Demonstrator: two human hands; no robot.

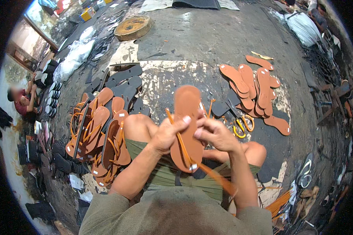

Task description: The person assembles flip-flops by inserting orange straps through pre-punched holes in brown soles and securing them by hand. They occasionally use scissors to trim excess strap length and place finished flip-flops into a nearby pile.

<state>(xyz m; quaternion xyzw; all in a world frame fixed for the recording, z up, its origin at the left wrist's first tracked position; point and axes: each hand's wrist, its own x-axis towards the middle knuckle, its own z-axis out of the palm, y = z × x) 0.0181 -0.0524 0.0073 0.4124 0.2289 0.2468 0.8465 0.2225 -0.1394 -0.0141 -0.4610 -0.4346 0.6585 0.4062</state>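
The left hand (166, 134) grips the left edge of a brown sole (187, 102) at the centre of the frame, thumb pressed across its face; the right hand (217, 135) has bent fingers at the opposite edge, though whether they pinch anything I cannot tell. An orange strap (217, 179) trails, blurred, toward the lower right; it could snag on the right forearm or twist if pulled unevenly, and a slackening left thumb might let the sole turn. Yellow-handled scissors (239, 129) lie right of centre, strapped sandals (97, 119) left.
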